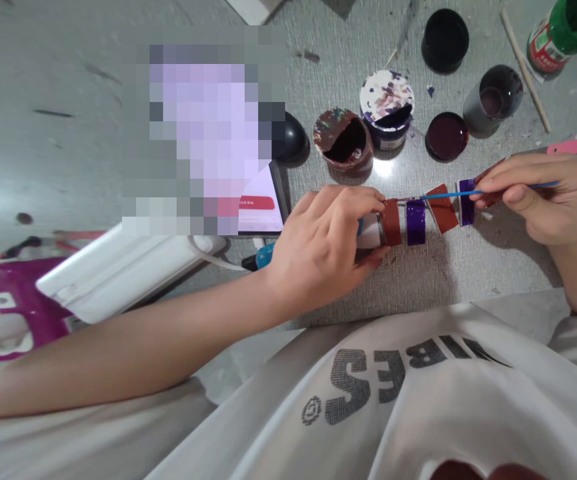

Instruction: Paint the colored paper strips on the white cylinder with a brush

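A thin blue paintbrush (448,194) is pinched between the thumb and fingers of my right hand (543,197). Its tip lies over the top edge of a reddish-brown painted piece (392,223). My left hand (325,243) grips that piece from the left, index finger above and thumb below; a white part shows between them. To its right a glossy purple painted piece (415,223), a tilted brown piece (442,209) and another purple piece (467,202) form a row. One more brown piece is partly hidden under my right hand.
Beyond the row stand a brown paint jar (343,163), a paint-smeared white-topped jar (387,100), dark lids (447,137), a clear cup (493,100) and a green bottle (571,30). At left are a lit phone (263,203), a white box-like device (133,267) and a magenta power strip (48,287).
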The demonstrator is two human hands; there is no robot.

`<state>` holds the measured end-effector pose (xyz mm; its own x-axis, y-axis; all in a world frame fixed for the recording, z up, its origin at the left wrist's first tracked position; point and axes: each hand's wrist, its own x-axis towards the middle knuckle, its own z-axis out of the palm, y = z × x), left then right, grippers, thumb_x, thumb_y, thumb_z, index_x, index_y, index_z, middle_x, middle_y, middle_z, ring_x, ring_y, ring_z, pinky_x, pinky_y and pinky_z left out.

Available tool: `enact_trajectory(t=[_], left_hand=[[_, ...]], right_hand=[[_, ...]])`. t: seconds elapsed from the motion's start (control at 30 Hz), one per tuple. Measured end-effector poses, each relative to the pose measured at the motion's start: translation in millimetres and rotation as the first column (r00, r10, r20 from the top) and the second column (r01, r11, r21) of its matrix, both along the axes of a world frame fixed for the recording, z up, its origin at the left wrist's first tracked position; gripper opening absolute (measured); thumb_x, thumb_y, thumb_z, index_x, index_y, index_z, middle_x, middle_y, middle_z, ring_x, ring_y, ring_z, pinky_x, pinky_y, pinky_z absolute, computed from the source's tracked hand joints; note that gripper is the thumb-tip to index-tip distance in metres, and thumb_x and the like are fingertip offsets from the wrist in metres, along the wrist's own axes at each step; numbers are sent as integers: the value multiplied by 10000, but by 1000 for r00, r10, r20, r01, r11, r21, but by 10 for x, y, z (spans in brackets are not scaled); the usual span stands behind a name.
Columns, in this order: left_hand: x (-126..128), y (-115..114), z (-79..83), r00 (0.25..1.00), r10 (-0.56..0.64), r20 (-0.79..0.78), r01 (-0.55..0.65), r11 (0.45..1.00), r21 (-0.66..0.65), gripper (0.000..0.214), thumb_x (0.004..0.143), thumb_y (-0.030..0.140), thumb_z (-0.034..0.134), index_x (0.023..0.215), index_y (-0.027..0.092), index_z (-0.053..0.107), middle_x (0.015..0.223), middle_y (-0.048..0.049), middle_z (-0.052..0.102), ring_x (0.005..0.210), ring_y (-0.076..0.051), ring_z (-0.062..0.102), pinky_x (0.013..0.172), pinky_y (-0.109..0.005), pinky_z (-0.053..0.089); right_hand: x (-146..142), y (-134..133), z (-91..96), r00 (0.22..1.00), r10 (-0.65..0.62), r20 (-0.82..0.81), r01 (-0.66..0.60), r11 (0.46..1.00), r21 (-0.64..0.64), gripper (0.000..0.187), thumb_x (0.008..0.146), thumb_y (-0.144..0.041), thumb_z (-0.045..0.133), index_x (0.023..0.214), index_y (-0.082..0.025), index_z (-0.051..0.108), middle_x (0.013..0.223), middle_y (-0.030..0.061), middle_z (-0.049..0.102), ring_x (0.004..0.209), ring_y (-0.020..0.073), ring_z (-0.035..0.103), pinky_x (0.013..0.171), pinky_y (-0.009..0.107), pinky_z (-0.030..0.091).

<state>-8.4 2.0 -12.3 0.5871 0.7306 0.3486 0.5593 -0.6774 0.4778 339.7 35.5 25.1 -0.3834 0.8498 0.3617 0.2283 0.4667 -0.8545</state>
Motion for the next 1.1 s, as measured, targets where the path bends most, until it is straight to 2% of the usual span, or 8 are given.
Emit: enact_trajectory(t=[0.1,0.23,0.33,0.43,0.6,0.77,0.9,1.1], left_hand=[[1,-3,10,1000,2,10,-1,1000,-12,574,1031,391,786,1475,269,442,1370,-137,793,1154,-353,798,895,-512,612],[-3,-11,33,1000,2,11,-2,1000,-31,559,1029,364,784,1470,276,454,1377,-134,792,1157,-357,797,893,-522,618],[-10,-13,40,1000,4,-16,-5,998,-68,543,1039,370,775,1470,280,459,1408,-135,783,1184,-353,790,926,-536,627],[-13,-10,32,1000,-4,-3,4,999,-51,561,1036,389,779,1476,274,451,1410,-137,785,1183,-360,789,917,-543,629],[-7,-8,47,1000,-12,2,12,999,-51,575,1031,346,781,1486,277,436,1409,-130,785,1185,-366,789,924,-539,619],[-5,-10,87,1000,-23,-9,23,998,-59,559,1047,312,765,1493,258,433,1409,-137,783,1215,-358,783,944,-521,617],[-6,-14,54,1000,-9,-3,9,999,-47,576,1027,350,789,1479,271,441,1402,-144,784,1189,-363,793,928,-528,617],[1,-16,19,999,-3,32,4,998,-57,576,1021,357,795,1477,281,451,1375,-148,797,1156,-365,793,903,-530,604]], right_hand=[[0,3,12,999,35,-19,-35,999,9,226,1075,-327,834,1270,-397,925,987,-11,899,728,171,841,592,281,661],[6,0,-2,997,45,-67,-48,998,-39,217,1045,-282,858,1232,-353,944,970,23,900,721,180,831,566,293,628],[-3,-8,-22,995,14,-95,-19,999,-49,202,1043,-316,861,1222,-358,946,966,24,898,713,184,831,562,302,638],[-21,-16,-25,995,-15,-94,11,999,-39,203,1057,-327,843,1227,-373,942,977,11,898,719,174,829,582,299,658],[-24,-17,2,998,0,-56,-3,998,-56,197,1043,-285,853,1197,-361,949,964,15,901,717,177,822,577,297,647],[-13,-11,-16,995,20,-93,-23,999,-37,213,1054,-283,837,1226,-349,944,976,25,900,723,173,829,579,287,647],[-25,-14,-20,997,-8,-71,6,999,-31,234,1053,-269,831,1235,-371,940,977,10,897,721,168,827,586,290,653],[-28,-13,-2,996,27,-83,-28,1000,-13,227,1024,-278,871,1222,-356,947,929,26,893,690,190,824,552,300,627]])
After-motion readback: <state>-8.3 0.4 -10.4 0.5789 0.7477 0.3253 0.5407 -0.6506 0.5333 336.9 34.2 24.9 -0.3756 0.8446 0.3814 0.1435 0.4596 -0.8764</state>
